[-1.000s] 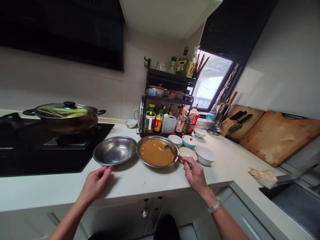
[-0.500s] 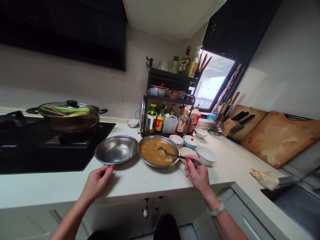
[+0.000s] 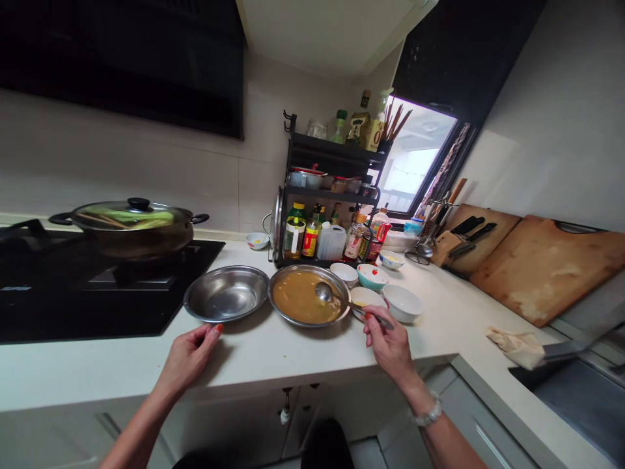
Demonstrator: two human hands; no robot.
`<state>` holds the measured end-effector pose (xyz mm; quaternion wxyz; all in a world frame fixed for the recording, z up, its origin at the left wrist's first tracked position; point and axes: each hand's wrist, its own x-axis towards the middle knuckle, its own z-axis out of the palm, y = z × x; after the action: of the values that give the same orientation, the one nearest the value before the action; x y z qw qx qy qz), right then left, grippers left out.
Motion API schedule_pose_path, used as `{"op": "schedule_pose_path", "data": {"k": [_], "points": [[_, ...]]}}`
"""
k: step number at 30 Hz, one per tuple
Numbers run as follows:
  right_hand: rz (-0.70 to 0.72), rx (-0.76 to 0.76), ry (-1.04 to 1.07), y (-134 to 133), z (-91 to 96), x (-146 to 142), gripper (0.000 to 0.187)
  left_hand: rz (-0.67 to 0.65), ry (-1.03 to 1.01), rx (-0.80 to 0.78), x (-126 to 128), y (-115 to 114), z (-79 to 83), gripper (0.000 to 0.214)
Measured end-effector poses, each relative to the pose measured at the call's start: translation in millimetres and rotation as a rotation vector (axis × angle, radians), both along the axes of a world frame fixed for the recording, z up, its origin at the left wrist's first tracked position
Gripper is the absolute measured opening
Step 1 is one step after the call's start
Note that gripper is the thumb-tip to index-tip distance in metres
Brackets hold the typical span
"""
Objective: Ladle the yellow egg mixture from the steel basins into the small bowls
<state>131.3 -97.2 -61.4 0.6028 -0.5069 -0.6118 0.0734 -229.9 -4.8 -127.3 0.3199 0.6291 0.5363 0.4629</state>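
Observation:
In my right hand [image 3: 389,340] is the handle of a metal spoon [image 3: 323,291], fingers wrapped round it. The spoon's round head lies at the surface of a brown, cloudy soup-like liquid [image 3: 297,296], inside a shallow steel bowl [image 3: 308,323]. Some pale solid bits show by the spoon, at the right side of the liquid. To the left stands a second steel bowl [image 3: 227,294] with nothing in it. My left hand [image 3: 188,355] is closed just in front of that bowl's near rim, thumb pressed to the curled fingers, with nothing visible in it.
Several small bowls [image 3: 403,304] crowd the right of the soup bowl. Behind stands a black rack [image 3: 336,192] of bottles and jars. A lidded pot [image 3: 137,228] sits on the black stove [image 3: 88,312]. Cutting boards [image 3: 547,267], a knife block [image 3: 448,247] and a cloth [image 3: 515,346] are rightward.
The spoon's head has shifted slightly right and up to the liquid's surface, its rounded face now showing. My right hand has moved slightly right. My left hand stays nearly still.

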Motion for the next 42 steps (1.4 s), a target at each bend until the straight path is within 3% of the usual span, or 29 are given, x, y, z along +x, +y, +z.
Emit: {"op": "schedule_pose_path", "data": {"k": [6, 14, 33, 42], "points": [[0.022, -0.144, 0.249, 3, -1.9, -5, 0.035, -0.003, -0.004, -0.001, 0, 0, -0.3, 0.049], [-0.067, -0.083, 0.493, 4, 11.0, 5, 0.042, 0.002, 0.014, 0.001, 0, -1, 1.4, 0.047], [-0.166, 0.046, 0.708, 3, 25.4, 28, 0.035, 0.002, 0.045, 0.014, -1, 1, 0.0, 0.047], [-0.321, 0.127, 0.597, -18, 30.4, 63, 0.030, -0.010, 0.032, 0.015, -3, 2, -4.4, 0.047]]}}
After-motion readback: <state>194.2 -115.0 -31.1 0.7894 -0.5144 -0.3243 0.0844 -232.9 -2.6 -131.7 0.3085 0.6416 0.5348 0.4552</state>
